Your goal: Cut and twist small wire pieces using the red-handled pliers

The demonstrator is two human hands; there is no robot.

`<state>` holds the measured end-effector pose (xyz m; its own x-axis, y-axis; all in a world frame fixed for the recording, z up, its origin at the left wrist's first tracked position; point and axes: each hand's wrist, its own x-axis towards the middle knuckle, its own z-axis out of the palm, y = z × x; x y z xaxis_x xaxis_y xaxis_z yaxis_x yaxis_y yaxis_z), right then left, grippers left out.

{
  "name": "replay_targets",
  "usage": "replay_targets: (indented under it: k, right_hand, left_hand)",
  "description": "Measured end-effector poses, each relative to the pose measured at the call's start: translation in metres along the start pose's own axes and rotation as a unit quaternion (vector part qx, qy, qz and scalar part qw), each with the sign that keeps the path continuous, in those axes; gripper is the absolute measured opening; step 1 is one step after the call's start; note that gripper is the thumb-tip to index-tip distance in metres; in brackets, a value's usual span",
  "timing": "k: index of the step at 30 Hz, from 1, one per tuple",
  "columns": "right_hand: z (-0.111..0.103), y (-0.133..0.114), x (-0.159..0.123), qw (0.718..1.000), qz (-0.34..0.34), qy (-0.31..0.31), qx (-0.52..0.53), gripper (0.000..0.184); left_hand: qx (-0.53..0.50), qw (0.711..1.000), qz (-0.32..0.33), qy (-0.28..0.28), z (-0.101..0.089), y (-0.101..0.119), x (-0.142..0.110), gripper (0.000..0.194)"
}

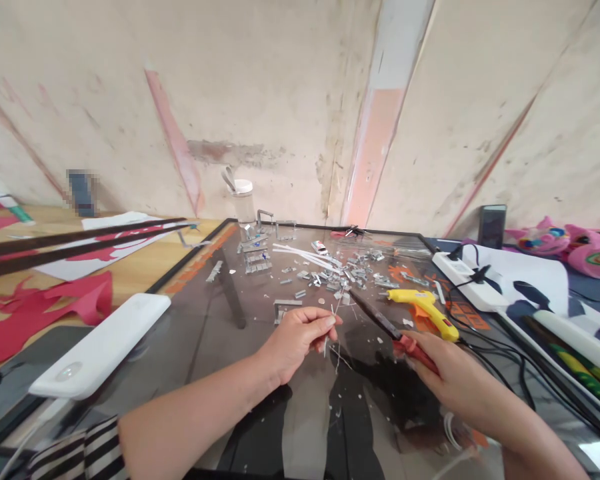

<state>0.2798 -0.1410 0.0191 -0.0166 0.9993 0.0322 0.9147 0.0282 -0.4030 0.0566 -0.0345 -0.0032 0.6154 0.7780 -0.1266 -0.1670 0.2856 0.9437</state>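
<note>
My left hand (pixel 305 337) is closed in a pinch at the middle of the dark glossy tabletop (pixel 180 387). Between its thumb and fingers are thin pale wires (pixel 333 310), sticking out above and below the fingertips. On the right, my right hand (pixel 443 363) wraps round the red handles of long-nose pliers (pixel 380 317). Their dark jaws point up and left, with the tip near a heap of small metal pieces (pixel 350 270), apart from my left hand. More loose wire bits (pixel 341 358) lie below my left fingertips.
A yellow glue gun (pixel 425 307) and a white power strip (pixel 467 283) with black cords lie to the right. White strips (pixel 307 257) and a lidded jar (pixel 244 200) are farther back. On the left are a long white device (pixel 105 343) and red sheet material (pixel 55 313).
</note>
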Motion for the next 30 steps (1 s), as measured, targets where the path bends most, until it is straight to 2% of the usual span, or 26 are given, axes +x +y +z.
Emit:
replay_targets:
  k: [6,13,18,30]
  right_hand:
    - [-0.001,-0.004,-0.002,0.999,0.011,-0.014,-0.028,0.023]
    - [0.002,0.003,-0.006,0.998,0.005,-0.011,-0.055,0.04]
    - [0.009,0.004,-0.008,0.994,0.014,0.001,-0.105,0.045]
    - [0.019,-0.018,-0.004,0.994,0.002,0.004,-0.109,0.043]
  left_hand:
    - [0.008,1.0,0.0,0.003,-0.001,-0.002,0.001,0.022]
    - [0.006,1.0,0.015,0.005,0.0,0.0,0.002,0.023]
    - [0.008,1.0,0.017,0.002,0.001,-0.001,0.003,0.022]
    - [-0.01,0.999,-0.015,-0.039,0.011,-0.004,0.0,0.021]
